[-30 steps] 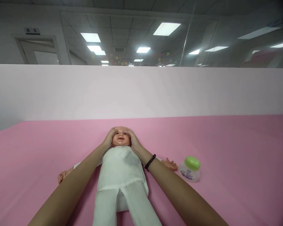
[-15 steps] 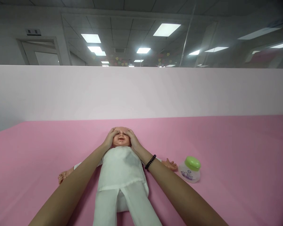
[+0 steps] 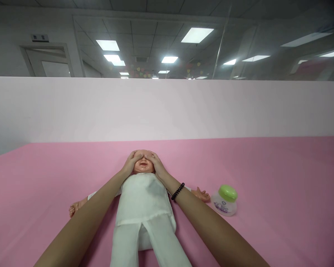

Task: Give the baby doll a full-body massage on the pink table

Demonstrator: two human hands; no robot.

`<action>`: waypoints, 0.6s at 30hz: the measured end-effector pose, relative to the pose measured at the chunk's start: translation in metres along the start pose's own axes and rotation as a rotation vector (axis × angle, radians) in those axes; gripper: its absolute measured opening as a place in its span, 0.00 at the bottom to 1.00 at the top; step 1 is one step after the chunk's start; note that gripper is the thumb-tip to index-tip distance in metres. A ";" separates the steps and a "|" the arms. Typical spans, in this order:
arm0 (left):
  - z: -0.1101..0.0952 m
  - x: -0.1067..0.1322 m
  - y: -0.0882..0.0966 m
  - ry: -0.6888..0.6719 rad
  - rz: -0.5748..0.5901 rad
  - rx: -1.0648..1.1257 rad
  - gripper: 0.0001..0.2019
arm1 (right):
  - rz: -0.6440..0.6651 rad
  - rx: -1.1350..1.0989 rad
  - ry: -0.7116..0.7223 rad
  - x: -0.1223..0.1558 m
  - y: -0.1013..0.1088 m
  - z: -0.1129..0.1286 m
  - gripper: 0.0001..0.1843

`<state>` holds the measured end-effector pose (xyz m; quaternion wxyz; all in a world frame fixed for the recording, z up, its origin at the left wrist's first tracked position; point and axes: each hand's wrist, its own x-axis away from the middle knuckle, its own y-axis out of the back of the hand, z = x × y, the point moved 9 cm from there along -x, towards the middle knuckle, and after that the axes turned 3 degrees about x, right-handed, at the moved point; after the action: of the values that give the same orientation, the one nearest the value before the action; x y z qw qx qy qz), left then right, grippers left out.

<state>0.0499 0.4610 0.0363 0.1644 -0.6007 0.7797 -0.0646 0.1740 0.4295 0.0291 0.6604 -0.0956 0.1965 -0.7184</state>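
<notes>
A baby doll (image 3: 145,198) in white cloth clothes lies on its back, its head at the far end and its arms spread wide. On the left side of its head, my left hand (image 3: 130,162) cups the cheek and temple, with the thumb laid across the eye. My right hand (image 3: 158,164) clasps the other side the same way, a dark beaded bracelet on that wrist. Both thumb tips nearly meet above the doll's nose and hide its eyes; its mouth and chin show. The other fingers curl round the sides of the head, partly hidden.
A clear jar with a green lid (image 3: 227,193) stands just right of the doll's outstretched hand (image 3: 202,194). All of this rests on a pink surface (image 3: 281,193). Along the back runs a low white wall (image 3: 167,109), with glass above it.
Both thumbs have slid inward over the doll's eyes toward the nose, so the eyes are now covered. The doll and the jar stay where they were.
</notes>
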 end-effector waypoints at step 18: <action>-0.011 0.009 -0.008 -0.023 -0.056 0.084 0.20 | 0.024 -0.036 0.045 -0.010 0.001 -0.004 0.17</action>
<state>0.0513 0.4495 0.0470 0.1965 -0.6157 0.7572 -0.0948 0.1746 0.4395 0.0266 0.6625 -0.0889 0.2252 -0.7089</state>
